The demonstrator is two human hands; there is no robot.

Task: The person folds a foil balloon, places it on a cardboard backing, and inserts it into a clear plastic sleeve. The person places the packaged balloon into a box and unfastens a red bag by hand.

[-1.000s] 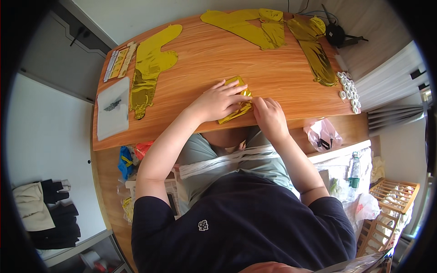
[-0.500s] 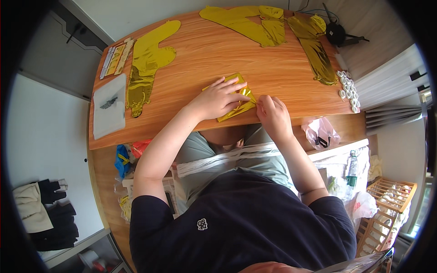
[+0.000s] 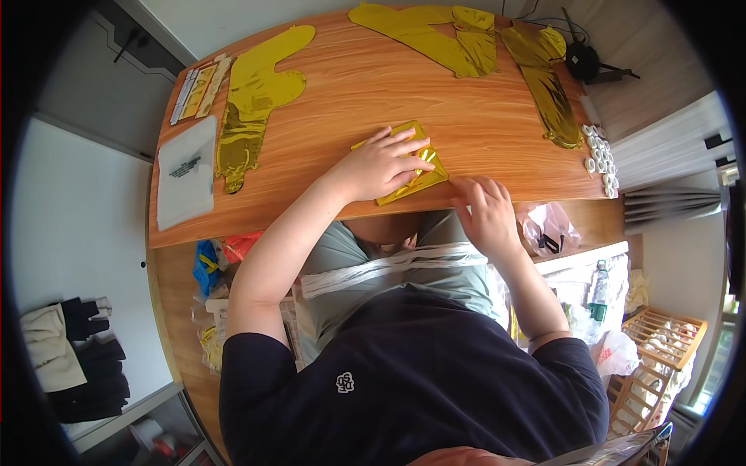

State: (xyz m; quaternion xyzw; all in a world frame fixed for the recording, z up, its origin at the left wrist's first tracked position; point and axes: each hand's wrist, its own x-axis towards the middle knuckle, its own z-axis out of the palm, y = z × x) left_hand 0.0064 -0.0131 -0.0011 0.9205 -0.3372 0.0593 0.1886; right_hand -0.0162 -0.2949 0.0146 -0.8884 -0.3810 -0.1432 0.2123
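- The folded gold foil [image 3: 429, 182] is laid close to the front edge of the table [image 3: 342, 101], near the middle of its length, and is partly covered by the left hand [image 3: 381, 166].
- The left hand is spread palm down on the foil, with nothing gripped.
- The right hand [image 3: 488, 210] is placed at the foil's right corner, fingers loosely bent and thumb apart — nothing is seen clasped, though whether the corner is touched cannot be told.
- On the left, a long gold foil piece [image 3: 263, 93] is laid lengthwise, flanked by a translucent sleeve [image 3: 185, 194] and, farther back, by paper strips [image 3: 198, 93].
- The far edge is occupied by an angular gold foil shape [image 3: 427, 39]; at the far right, a gold foil strip [image 3: 548, 89] is bordered by a black device [image 3: 583, 60] with antennas.
- The right edge is lined by small white coils [image 3: 601, 159], well apart from the right hand.
- The front edge is crossed by the left forearm [image 3: 299, 221]; below it, white strands [image 3: 388, 268] are draped across the lap.
- Wood grain is exposed in a wide stretch behind the folded foil — and in a smaller one between the right hand and the coils.
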